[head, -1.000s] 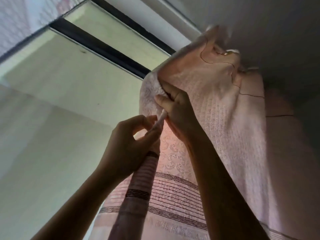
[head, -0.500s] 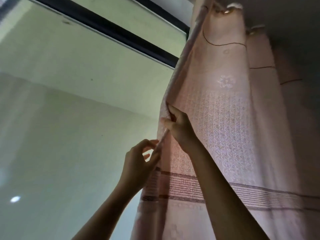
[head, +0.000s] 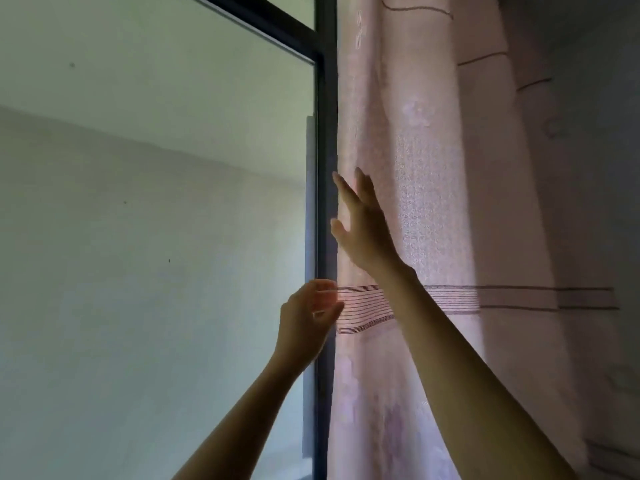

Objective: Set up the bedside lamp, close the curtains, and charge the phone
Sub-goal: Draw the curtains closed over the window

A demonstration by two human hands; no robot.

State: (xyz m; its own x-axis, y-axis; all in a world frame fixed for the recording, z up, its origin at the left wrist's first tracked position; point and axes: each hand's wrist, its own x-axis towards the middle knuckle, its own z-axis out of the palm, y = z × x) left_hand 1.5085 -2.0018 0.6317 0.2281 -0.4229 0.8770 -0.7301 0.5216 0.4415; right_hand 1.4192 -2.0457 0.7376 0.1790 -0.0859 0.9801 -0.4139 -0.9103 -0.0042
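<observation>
At the right side of the dark metal window frame [head: 325, 140] hangs the pale pink patterned fabric curtain [head: 426, 188], gathered in soft vertical folds, with a band of thin dark stripes across it. Its left edge lies along the upright bar of the frame. The right hand [head: 360, 223] is raised in front of this edge, its fingers straight and spread, holding nothing; I cannot tell if it touches the cloth. The left hand [head: 308, 317] is lower, just beside the striped band, with fingers loosely curled towards the curtain edge; a real pinch is not clear. Behind the frosted glass pane [head: 156, 237] the light is greyish green.
</observation>
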